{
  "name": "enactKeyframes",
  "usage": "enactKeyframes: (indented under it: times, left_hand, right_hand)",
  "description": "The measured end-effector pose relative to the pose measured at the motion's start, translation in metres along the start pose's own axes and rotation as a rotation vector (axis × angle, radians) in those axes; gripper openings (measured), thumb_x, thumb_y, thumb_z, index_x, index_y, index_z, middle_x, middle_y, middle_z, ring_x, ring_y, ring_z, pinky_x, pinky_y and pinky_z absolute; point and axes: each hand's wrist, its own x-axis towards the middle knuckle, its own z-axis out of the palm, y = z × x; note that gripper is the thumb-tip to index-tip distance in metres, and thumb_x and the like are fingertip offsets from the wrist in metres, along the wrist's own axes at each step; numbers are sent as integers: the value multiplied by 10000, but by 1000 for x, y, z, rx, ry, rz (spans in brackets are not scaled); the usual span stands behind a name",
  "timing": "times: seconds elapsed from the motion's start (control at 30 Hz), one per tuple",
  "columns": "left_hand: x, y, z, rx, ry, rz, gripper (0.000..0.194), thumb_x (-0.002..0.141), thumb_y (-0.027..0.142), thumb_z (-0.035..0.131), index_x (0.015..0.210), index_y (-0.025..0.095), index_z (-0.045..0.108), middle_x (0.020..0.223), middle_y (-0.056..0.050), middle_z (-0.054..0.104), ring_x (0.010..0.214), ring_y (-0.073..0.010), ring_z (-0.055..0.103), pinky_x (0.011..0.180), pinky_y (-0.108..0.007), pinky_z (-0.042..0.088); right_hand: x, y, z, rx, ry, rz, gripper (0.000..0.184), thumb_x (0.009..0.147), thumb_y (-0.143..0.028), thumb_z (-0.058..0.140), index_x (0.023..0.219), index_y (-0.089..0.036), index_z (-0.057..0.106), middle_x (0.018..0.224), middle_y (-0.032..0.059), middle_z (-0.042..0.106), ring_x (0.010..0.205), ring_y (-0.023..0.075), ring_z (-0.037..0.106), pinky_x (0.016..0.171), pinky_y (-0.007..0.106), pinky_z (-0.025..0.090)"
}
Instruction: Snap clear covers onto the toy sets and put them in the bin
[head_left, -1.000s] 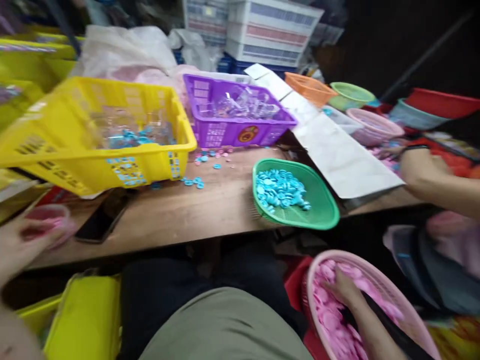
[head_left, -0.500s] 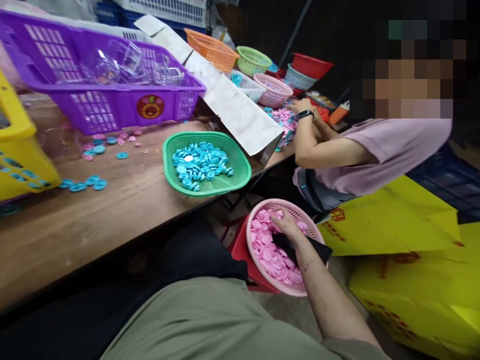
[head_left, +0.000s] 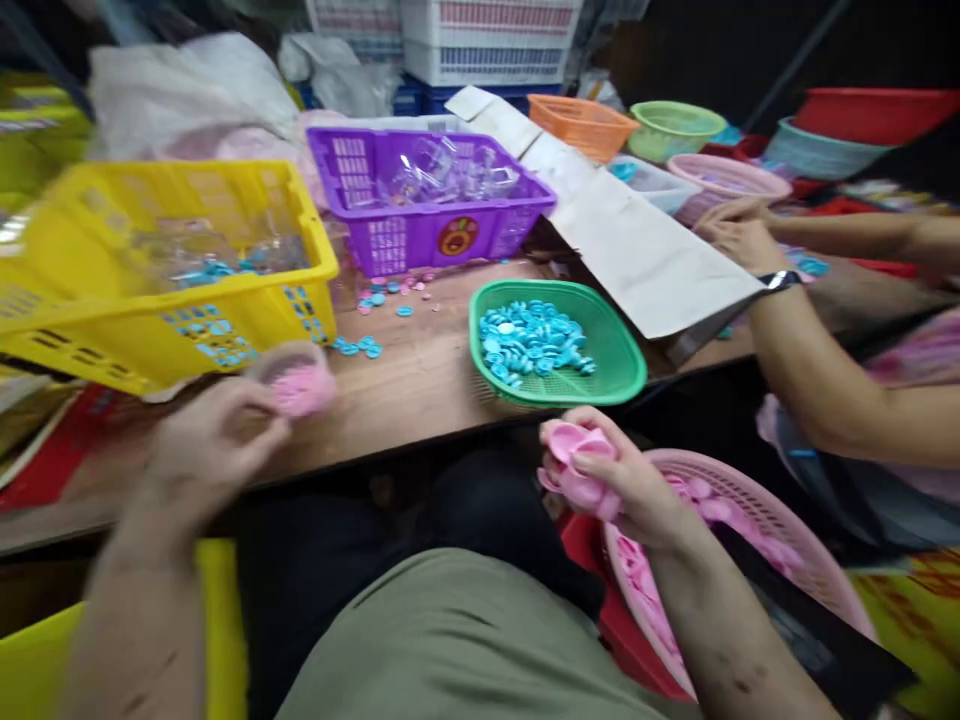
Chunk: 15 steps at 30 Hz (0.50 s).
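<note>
My right hand (head_left: 607, 470) is closed around several pink rounded plastic pieces (head_left: 581, 455), shallow like small shells or lids. It is raised by the table's front edge, beside the pink basket (head_left: 772, 480) of similar pieces. Over the table at the left, my left hand (head_left: 217, 440) has its thumb and fingers at the near side of a small pink tub (head_left: 322, 385) with tiny pink bits (head_left: 300, 390) in it. Blur softens that hand, and its grip is partly hidden. Between the hands, farther back, a green basket (head_left: 607, 365) contains blue round plastic pieces (head_left: 536, 340).
A yellow basket (head_left: 322, 265) and a purple basket (head_left: 442, 235) with clear plastic parts stand behind. Loose blue and pink pieces (head_left: 360, 345) lie on the table (head_left: 420, 370). At right, a co-worker's arms (head_left: 817, 370) reach past a white cardboard strip (head_left: 637, 260).
My right hand has come up out of the pink basket with pink pieces in it. The view has turned left, bringing my left hand and the small pink tub into sight.
</note>
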Motion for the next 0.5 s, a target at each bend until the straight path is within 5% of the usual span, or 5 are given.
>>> enactKeyframes:
  times: [0.1, 0.2, 0.33, 0.43, 0.5]
  left_hand:
    - [4, 10, 25, -81, -76, 43, 191, 998, 394, 591, 937, 256, 709, 1052, -56, 786, 1068, -272, 757, 1026, -397, 619]
    - [15, 8, 49, -101, -122, 54, 163, 1018, 324, 591, 958, 245, 720, 1074, -86, 793, 1144, -290, 738, 1099, -447, 605]
    - [8, 9, 42, -18, -52, 71, 167, 1033, 322, 681, 1148, 235, 766, 1396, -145, 746, 1355, -360, 638, 1236, -585, 505]
    - [-2, 29, 29, 11, 21, 69, 293, 1051, 360, 712, 1319, 248, 748, 1488, -145, 704, 1404, -369, 596, 1249, -595, 478]
    - [-4, 45, 26, 15, 13, 95, 223, 1077, 345, 681, 1260, 256, 772, 1442, -124, 738, 1385, -359, 606, 1229, -579, 478]
  right_hand:
    - [61, 10, 70, -156, -215, -55, 504, 805, -523, 974, 1091, -273, 644, 886, -27, 677, 688, 153, 667, 607, 261, 526]
    - [124, 21, 114, -478, -316, -224, 396, 915, -523, 850, 1133, -258, 652, 836, -36, 666, 643, 145, 622, 562, 241, 476]
    - [187, 38, 132, -894, -221, -652, 170, 959, -358, 767, 1047, -240, 682, 967, 28, 722, 900, 217, 693, 879, 358, 615]
    - [207, 53, 129, -976, -185, -727, 222, 924, -302, 804, 1119, -230, 726, 1202, 123, 730, 1165, 309, 684, 1115, 486, 573]
    - [210, 61, 125, -1020, -142, -784, 320, 931, -361, 838, 1205, -226, 744, 1357, 169, 697, 1307, 350, 647, 1202, 537, 529]
